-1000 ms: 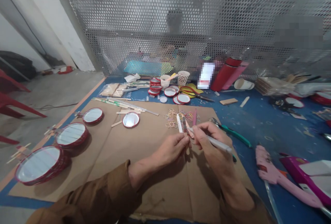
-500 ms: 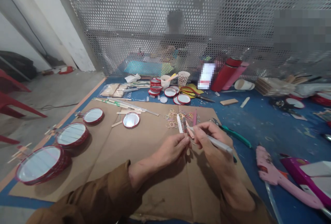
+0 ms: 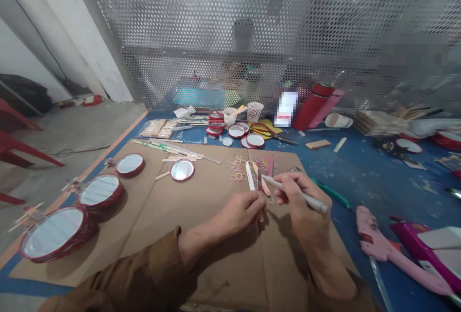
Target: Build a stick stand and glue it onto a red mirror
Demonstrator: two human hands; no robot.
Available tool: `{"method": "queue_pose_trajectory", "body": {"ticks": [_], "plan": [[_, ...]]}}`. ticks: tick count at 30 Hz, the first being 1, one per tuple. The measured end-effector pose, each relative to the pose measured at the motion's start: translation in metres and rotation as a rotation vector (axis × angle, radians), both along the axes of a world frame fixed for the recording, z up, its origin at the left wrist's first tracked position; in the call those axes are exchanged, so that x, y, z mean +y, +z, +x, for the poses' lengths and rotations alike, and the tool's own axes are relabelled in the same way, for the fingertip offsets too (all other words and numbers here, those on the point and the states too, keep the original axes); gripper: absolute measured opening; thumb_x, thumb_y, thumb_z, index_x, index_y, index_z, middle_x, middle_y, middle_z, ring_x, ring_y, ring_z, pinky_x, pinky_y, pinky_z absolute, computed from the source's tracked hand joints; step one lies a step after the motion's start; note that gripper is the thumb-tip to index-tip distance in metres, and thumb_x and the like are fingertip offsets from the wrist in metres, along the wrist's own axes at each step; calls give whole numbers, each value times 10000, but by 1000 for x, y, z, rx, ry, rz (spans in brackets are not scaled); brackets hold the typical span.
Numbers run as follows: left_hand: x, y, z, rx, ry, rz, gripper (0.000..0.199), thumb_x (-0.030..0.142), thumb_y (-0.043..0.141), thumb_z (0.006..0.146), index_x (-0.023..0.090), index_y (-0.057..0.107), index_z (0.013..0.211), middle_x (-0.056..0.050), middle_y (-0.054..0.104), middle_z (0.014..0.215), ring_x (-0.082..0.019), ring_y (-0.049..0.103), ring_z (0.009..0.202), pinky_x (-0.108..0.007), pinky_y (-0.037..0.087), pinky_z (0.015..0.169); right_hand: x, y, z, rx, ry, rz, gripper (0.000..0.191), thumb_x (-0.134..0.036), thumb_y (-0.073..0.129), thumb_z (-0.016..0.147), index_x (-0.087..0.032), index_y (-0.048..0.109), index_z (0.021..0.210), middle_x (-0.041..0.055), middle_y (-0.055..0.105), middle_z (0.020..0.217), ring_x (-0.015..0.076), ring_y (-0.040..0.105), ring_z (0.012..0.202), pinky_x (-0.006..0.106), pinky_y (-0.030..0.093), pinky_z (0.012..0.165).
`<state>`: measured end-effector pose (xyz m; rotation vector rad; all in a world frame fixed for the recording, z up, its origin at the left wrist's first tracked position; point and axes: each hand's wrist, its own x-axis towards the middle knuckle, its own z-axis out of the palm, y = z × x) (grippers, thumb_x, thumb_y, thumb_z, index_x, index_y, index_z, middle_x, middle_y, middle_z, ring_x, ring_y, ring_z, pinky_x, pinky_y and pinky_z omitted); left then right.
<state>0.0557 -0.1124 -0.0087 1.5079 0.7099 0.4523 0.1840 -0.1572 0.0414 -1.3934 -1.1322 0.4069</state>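
My left hand [image 3: 242,212] pinches a narrow wooden craft stick [image 3: 259,177] upright; its upper part looks brownish-grey. In my right hand [image 3: 300,194] is a pale grey marker pen [image 3: 313,202], slanted with its tip close beside the stick. I cannot tell whether tip and stick touch. Just beyond my fingers a white marker [image 3: 249,176], a peach-coloured marker [image 3: 265,186] and a pink stick-like piece [image 3: 271,164] lie on the cardboard sheet [image 3: 158,249]. Around them is a heap of coloured rubber bands [image 3: 238,168].
Three red-rimmed round drum-like pieces [image 3: 101,191] line the left side. Another disc [image 3: 182,170] lies mid-cardboard. Teal-handled pliers [image 3: 333,193] and a pink glue gun [image 3: 374,233] are at right. Cups [image 3: 255,111], scissors [image 3: 261,130] and a red bottle [image 3: 312,106] stand behind.
My right hand has shifted slightly right and down, and the marker's tip has drawn a little away from the stick. My left hand still holds the stick, a bit lower in view.
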Motion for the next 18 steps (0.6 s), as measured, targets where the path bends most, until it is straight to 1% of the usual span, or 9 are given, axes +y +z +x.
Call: {"method": "queue_pose_trajectory", "body": {"ticks": [3,6,12,14,18], "plan": [[0,1,0,34,-13,39,346,403,361,938,167,488,718,27,482,583,-86,472,578,-193,379,591,-2,2,-2,-114,-18,3,266,-382,559,888,-184,613,718,-36,567,558,95,518,499,208,411,484],[-1,1,0,55,-17,53,342,386,356,938,168,479,704,33,467,571,-79,443,553,-190,359,566,-3,2,-1,-160,-15,25,266,-368,540,900,-187,598,714,-42,552,547,94,504,493,209,397,478],[-1,-1,0,49,-12,21,334,403,365,937,172,481,726,37,470,562,-71,424,510,-185,340,523,-1,0,2,-253,9,25,256,-336,525,912,-186,583,713,-43,549,576,89,501,519,214,394,510],[0,-2,0,62,-13,21,334,403,371,935,173,476,717,40,469,556,-70,427,509,-183,338,522,-1,0,1,-266,14,23,253,-337,522,915,-186,583,721,-45,547,578,89,500,521,214,395,516],[0,0,0,80,-16,48,347,404,367,935,174,473,698,40,454,535,-74,429,511,-186,335,524,-1,0,1,-221,-30,39,258,-353,524,916,-189,589,727,-48,552,570,88,496,504,207,391,499]]}}
